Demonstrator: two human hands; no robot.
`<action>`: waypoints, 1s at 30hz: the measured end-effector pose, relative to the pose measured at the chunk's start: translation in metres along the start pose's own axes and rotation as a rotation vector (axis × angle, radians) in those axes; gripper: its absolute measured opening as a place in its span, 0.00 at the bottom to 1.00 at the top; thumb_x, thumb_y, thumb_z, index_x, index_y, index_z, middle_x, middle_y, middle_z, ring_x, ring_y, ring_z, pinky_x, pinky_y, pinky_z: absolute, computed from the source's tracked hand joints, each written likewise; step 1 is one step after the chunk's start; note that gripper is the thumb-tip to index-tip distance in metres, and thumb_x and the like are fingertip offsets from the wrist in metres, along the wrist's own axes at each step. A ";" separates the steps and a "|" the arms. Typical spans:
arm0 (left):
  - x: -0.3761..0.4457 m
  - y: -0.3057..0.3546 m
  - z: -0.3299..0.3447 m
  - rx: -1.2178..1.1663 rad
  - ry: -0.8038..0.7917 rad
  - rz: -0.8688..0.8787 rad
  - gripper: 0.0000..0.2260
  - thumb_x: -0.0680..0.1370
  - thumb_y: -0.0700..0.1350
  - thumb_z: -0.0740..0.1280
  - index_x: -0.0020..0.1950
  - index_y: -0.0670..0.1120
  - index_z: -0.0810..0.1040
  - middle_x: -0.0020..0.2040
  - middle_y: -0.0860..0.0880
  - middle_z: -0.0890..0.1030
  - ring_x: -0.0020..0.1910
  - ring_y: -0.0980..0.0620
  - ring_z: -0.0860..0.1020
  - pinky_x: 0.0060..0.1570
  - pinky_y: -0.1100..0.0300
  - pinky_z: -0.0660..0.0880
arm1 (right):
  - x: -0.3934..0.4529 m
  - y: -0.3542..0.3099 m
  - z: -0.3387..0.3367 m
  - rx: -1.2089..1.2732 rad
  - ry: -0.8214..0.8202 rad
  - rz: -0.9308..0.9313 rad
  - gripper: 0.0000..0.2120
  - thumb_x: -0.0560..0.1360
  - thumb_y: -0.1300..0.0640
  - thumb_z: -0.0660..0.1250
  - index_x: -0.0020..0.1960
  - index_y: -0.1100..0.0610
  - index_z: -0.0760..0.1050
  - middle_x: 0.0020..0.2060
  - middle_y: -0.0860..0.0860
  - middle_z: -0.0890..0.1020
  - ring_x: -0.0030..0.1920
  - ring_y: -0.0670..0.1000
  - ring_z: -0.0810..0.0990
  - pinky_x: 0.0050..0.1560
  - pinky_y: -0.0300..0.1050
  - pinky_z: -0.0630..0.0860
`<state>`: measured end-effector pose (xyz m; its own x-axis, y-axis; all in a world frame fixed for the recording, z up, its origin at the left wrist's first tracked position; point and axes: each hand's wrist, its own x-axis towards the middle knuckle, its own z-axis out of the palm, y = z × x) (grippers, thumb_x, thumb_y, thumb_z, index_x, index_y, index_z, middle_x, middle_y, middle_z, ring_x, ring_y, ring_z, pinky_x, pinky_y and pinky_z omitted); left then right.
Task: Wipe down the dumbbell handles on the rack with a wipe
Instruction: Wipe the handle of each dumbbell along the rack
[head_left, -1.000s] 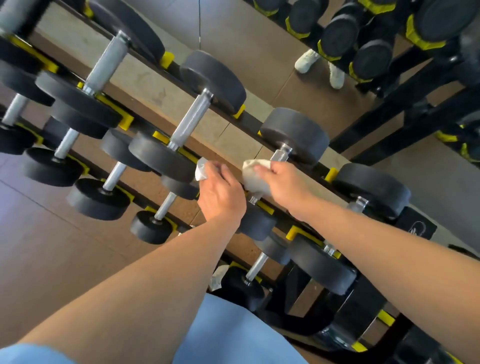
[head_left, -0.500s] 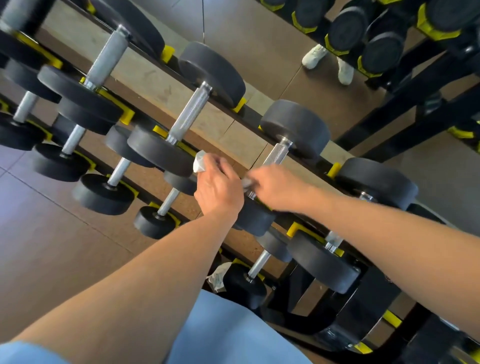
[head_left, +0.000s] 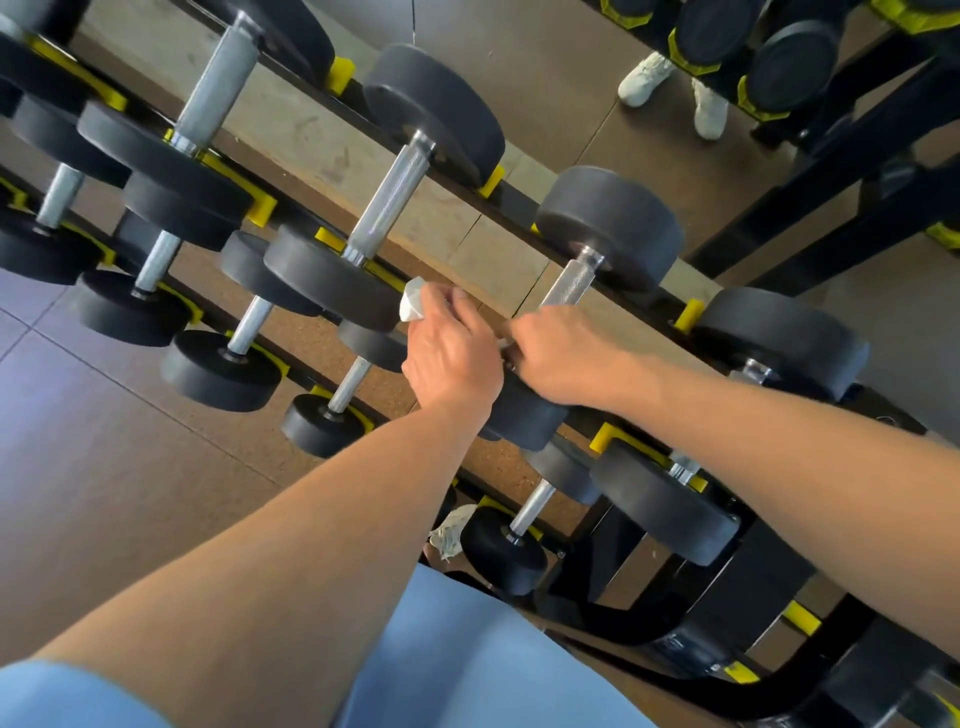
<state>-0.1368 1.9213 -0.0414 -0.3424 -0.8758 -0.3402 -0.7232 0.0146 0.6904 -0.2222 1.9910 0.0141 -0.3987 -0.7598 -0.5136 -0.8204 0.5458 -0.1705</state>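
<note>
Dumbbell handle (head_left: 570, 283) runs on a diagonal, long axis from lower left by the hands up-right to the far black head (head_left: 610, 226); it sits on the top tier of the rack (head_left: 511, 200). Right hand (head_left: 566, 356) is clamped around the handle's lower end, near the front head (head_left: 524, 415). Left hand (head_left: 452, 358) is closed on a white wipe (head_left: 413, 304), a corner poking out above the fingers, just beside the right hand and next to the neighbouring dumbbell (head_left: 384, 202).

Versus a second ago: right hand has slid down the handle toward the front head; the wad of white wipe under it then is now hidden, barely a sliver between the hands. Left hand hardly moved.

Handle looks knurled, silver, shiny, upper stretch bare. A crumpled rag (head_left: 449, 532) lies on the lowest tier.
</note>
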 end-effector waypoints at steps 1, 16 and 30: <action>0.000 0.000 -0.001 -0.003 -0.004 0.004 0.06 0.84 0.55 0.51 0.52 0.57 0.65 0.43 0.54 0.76 0.37 0.58 0.72 0.36 0.59 0.63 | -0.001 -0.004 0.000 0.161 -0.023 0.036 0.09 0.81 0.55 0.60 0.52 0.54 0.79 0.44 0.56 0.82 0.46 0.60 0.79 0.40 0.48 0.68; 0.004 0.000 -0.001 0.097 -0.070 0.000 0.12 0.84 0.57 0.48 0.57 0.55 0.68 0.47 0.51 0.77 0.45 0.51 0.74 0.48 0.50 0.67 | -0.012 0.003 0.023 0.093 0.122 -0.013 0.12 0.80 0.55 0.58 0.55 0.54 0.79 0.46 0.54 0.80 0.46 0.57 0.80 0.43 0.52 0.78; 0.005 0.002 -0.003 0.156 -0.141 0.034 0.15 0.83 0.59 0.47 0.57 0.54 0.68 0.48 0.50 0.79 0.46 0.48 0.77 0.50 0.49 0.73 | 0.007 0.002 0.022 0.929 0.580 0.929 0.11 0.81 0.54 0.64 0.56 0.56 0.82 0.48 0.53 0.85 0.50 0.53 0.83 0.51 0.50 0.81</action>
<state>-0.1380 1.9149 -0.0398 -0.4407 -0.7975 -0.4121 -0.7901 0.1268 0.5997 -0.2180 1.9944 -0.0084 -0.9249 0.0828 -0.3711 0.2951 0.7718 -0.5633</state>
